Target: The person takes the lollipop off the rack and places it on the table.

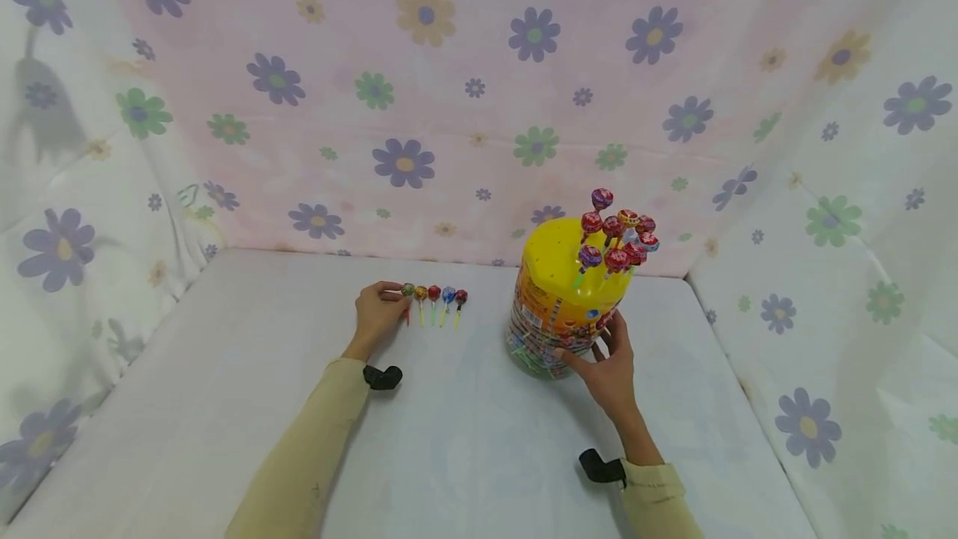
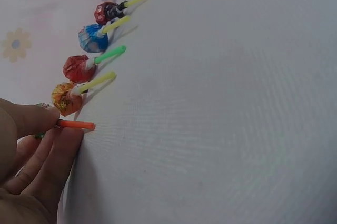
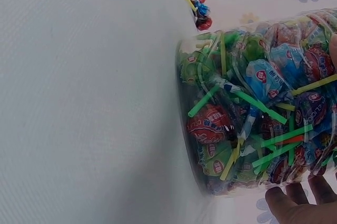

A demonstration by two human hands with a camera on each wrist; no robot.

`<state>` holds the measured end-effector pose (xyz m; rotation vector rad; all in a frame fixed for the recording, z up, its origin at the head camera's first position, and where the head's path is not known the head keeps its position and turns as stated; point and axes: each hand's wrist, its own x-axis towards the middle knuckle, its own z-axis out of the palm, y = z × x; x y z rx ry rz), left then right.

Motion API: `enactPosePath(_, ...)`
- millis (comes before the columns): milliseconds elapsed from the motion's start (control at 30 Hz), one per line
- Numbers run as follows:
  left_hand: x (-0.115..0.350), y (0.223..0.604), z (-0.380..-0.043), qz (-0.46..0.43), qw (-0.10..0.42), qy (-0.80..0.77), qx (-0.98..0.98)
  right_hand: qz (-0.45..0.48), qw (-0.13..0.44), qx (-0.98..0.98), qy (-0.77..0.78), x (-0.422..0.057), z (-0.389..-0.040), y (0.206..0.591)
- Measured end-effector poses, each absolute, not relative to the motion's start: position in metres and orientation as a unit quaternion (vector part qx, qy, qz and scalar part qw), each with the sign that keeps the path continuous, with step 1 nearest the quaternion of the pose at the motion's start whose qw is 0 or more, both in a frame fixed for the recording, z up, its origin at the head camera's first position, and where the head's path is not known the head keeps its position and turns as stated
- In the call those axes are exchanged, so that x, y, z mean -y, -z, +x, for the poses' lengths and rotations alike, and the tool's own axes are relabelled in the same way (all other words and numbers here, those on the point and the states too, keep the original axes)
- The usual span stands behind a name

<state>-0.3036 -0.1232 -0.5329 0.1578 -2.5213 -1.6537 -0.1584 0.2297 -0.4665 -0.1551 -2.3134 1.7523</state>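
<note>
The step in hand looks to be the handling of the green lollipop point(image 1: 407, 289) at the left end of a short row, with the tub point(image 1: 537, 304) steadied meanwhile. The left hand point(image 1: 380, 313) pinches that lollipop between thumb and fingers, the gap closed down to the candy; its red-orange stick point(image 2: 78, 124) sticks out past the fingertips, close over the bench point(image 1: 464, 422). The pictures do not settle whether it is being set down or picked up. Beside it, in line and set slightly apart, lie the orange lollipop point(image 1: 421, 294), the red lollipop point(image 1: 434, 293), the blue lollipop point(image 1: 448, 294) and the dark red lollipop point(image 1: 461, 298), their sticks pointing back toward the person. The right hand point(image 1: 612, 373) is spread wide and curved round the lower part of the tub, thumb on the near side and fingers on the right. The tub seems to stand on the bench, right of the row, clear-walled and packed with more lollipops; a cluster of upright lollipops point(image 1: 617, 259) rises from the right part of its yellow lid point(image 1: 550, 252). As I judge it, the next move calls for care at the left fingertips: either a clean release or a straight lift, without nudging the orange neighbour, while the right hand's grip prevents the tub from shifting.
</note>
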Motion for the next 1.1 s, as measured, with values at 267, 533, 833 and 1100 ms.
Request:
enactPosePath(267,0.121,0.529,-0.306,0.031,0.083,0.507,0.857,-0.05,0.118,0.792,-0.596,-0.229,-0.157,0.465)
enactPosePath(533,0.121,0.525,-0.301,0.021,0.079,0.476,0.876,-0.048,0.118,0.794,-0.594,-0.229,-0.158,0.466)
enactPosePath(833,0.121,0.525,-0.3,0.029,0.079,0.472,0.878,-0.039,0.124,0.793,-0.596,-0.232,-0.161,0.472)
enactPosePath(1100,0.12,0.525,-0.298,0.022,0.07,0.481,0.874,-0.037,0.141,0.791,-0.595,-0.244,-0.173,0.501)
